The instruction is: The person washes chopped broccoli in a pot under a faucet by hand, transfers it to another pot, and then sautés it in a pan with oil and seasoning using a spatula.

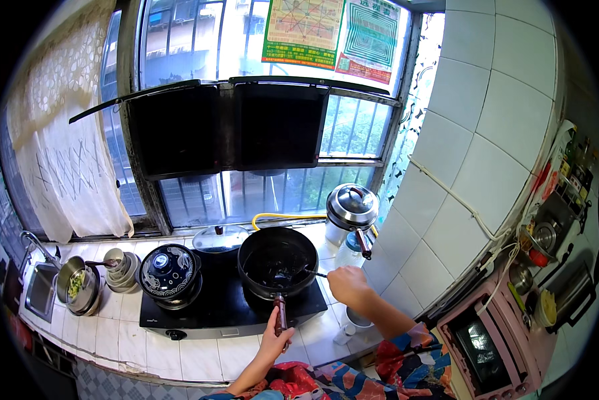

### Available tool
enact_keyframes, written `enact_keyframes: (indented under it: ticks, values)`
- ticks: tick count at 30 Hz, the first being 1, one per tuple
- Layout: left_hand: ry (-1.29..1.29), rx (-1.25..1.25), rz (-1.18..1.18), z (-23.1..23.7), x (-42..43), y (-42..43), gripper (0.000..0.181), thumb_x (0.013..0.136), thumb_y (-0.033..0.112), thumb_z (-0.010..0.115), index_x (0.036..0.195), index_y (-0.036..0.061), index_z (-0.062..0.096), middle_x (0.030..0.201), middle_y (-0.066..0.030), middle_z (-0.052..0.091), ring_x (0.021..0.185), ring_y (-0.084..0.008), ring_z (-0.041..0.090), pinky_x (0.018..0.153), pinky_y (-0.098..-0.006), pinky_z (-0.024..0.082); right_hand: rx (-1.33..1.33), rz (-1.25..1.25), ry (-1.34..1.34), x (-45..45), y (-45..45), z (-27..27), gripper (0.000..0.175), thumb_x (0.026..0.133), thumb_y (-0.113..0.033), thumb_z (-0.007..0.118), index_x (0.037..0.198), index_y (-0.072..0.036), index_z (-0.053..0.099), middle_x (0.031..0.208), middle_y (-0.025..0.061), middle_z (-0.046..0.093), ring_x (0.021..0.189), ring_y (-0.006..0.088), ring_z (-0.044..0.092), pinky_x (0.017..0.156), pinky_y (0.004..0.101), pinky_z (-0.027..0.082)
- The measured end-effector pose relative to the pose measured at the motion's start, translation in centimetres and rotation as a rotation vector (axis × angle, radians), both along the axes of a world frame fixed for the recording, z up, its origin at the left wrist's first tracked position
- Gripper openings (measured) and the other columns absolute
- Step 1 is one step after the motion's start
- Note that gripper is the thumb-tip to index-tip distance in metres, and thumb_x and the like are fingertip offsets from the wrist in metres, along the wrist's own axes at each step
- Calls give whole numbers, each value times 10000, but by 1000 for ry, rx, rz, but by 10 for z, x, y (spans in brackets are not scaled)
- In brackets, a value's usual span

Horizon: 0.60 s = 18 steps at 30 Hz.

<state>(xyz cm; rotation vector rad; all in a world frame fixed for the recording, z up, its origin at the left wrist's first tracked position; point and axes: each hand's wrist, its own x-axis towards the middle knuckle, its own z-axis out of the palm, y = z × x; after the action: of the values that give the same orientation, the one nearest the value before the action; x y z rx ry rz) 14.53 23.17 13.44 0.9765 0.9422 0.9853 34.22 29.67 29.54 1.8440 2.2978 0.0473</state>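
Note:
A deep black wok (259, 255) sits on the right burner of a black two-burner gas stove (219, 305). My left hand (273, 336) grips its brown handle (280, 312) at the front. In my right hand (348, 285) is a thin dark-handled utensil (317, 273) that reaches over the wok's right rim. Its working end is hard to make out against the dark, shiny inside of the wok. On the left burner stands a dark blue patterned clay pot (167, 272) with its lid on. A glass lid (220, 238) rests behind the stove.
Left of the stove are stacked bowls (122, 280), a metal pot with chopped food (75, 287) and a sink (40, 295). A lidded steel pan (352, 207), glass jar (348, 255) and white bottle (344, 334) stand right. A pink toaster oven (489, 345) is far right, beyond the tiled wall (454, 185).

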Motion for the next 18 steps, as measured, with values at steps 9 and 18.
enact_keyframes:
  ticks: [9, 18]
  values:
    - [-8, -3, -5, -1, 0, 0, 808, 789, 97, 623, 1436, 177, 145, 729, -58, 529, 526, -105, 509, 376, -215, 349, -15, 128, 151, -9, 2, -22, 183, 783, -108, 506, 834, -69, 677, 813, 153, 664, 799, 312, 651, 699, 396, 513]
    - [-21, 10, -13, 0, 0, 0, 806, 795, 83, 611, 1438, 177, 133, 718, -50, 528, 517, -104, 501, 373, -216, 352, 13, 20, 253, -34, 44, -75, 279, 874, -202, 477, 1116, -174, 613, 872, 130, 658, 824, 300, 638, 696, 401, 499]
